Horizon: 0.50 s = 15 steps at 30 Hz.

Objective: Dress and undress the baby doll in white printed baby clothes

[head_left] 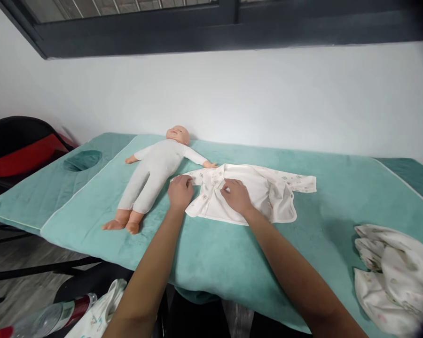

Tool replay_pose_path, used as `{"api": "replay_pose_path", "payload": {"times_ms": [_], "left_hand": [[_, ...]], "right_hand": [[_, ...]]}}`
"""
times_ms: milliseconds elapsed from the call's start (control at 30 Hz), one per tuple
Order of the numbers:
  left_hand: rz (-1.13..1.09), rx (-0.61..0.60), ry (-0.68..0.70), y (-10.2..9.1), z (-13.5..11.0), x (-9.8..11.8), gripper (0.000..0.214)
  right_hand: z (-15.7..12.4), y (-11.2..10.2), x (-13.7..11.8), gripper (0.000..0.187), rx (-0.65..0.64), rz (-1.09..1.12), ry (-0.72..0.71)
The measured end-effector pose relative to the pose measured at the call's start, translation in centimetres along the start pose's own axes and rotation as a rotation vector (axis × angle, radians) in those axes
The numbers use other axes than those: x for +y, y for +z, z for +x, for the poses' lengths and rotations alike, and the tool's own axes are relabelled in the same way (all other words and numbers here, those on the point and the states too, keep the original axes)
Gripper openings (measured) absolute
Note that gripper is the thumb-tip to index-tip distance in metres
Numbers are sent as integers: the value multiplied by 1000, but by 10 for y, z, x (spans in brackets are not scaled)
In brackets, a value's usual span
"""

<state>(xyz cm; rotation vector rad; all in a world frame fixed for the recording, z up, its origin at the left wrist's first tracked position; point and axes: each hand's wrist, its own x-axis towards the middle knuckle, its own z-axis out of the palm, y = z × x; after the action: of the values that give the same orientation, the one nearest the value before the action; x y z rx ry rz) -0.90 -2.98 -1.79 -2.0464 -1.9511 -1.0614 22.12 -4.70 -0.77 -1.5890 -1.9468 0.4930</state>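
Observation:
A white baby shirt [246, 206] with a small print lies spread on the green bed cover, its front open and its sleeves out to both sides. At the end of its left sleeve, my left hand [181, 191] is closed on the fabric. Over the shirt's front, my right hand [237, 195] has its fingers bent in a pinch on the cloth near the opening. Left of the shirt, a baby doll [157, 164] in a white body suit lies on its back, one hand close to the collar.
The padded bed [232, 263] with a green cover runs along a white wall below a window frame [144, 30]. Crumpled printed clothes [395, 277] lie at the right. A bottle [52, 317] and another printed cloth [100, 312] are below the front edge. A black and red chair [24, 155] stands left.

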Motion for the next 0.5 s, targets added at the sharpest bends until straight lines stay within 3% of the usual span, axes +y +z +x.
{"api": "replay_pose_path", "payload": {"times_ms": [133,233,400,500], "left_hand": [[63,-2,-144,1,5,2,22],[-29,21,-186,0,6,-1,23],[-554,-2,-291,-1,5,-5,17],[-864,-142,-352,-6,5,-1,18]], "right_hand": [[25,-4,-12,29,-108,-4,90],[40,4,-21,40,-94,30,156],[42,26,-24,24,-40,381,60],[45,30,-17,25,55,445,130]]}}
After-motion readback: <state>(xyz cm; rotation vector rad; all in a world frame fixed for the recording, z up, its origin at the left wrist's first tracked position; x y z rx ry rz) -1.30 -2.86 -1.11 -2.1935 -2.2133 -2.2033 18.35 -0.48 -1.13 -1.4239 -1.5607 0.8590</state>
